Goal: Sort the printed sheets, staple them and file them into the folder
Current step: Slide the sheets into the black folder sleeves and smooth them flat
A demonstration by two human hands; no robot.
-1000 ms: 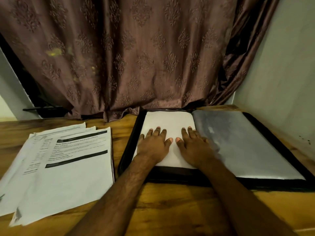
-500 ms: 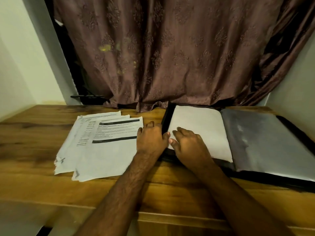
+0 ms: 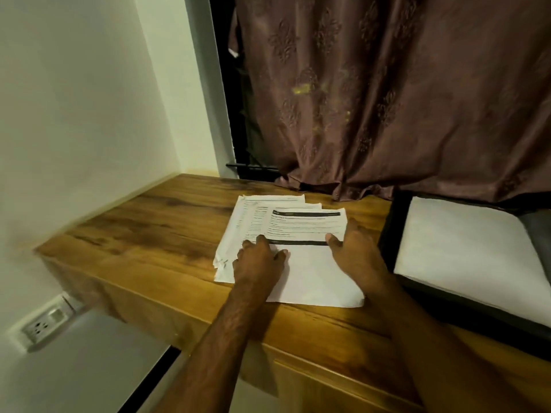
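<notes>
**Both hands on the printed sheets beside the open folder**

While the open folder (image 3: pixel 396 228) is lying at the right end of the wooden tabletop (image 3: pixel 155 228), both hands are resting on the fanned pile of printed sheets (image 3: pixel 310 281) just to its left. The left hand (image 3: pixel 258 262) is lying palm down on the near left part of the pile, its fingers spread loosely and pointing away from the person, gripping nothing. The right hand (image 3: pixel 356 251) is lying flat on the right edge of the top sheet, fingers fairly straight and the thumb reaching inward over the page; it too is pinching nothing that can be seen.

The sheets are sitting in a staggered stack, with the edges of lower pages showing at the far side and the left. The top page is carrying a dark heading bar near its far edge and a second dark bar across its middle, between the two hands; the text is too small to read.

The folder is showing a black border and a white page facing up, with a grey surface at the far right edge of the view. Its near left corner is lying close beside the right hand. A brown patterned curtain (image 3: pixel 402 99) is hanging behind the tabletop, a pale wall is standing to the left, and a wall socket (image 3: pixel 44 323) is sitting low on that wall.
</notes>
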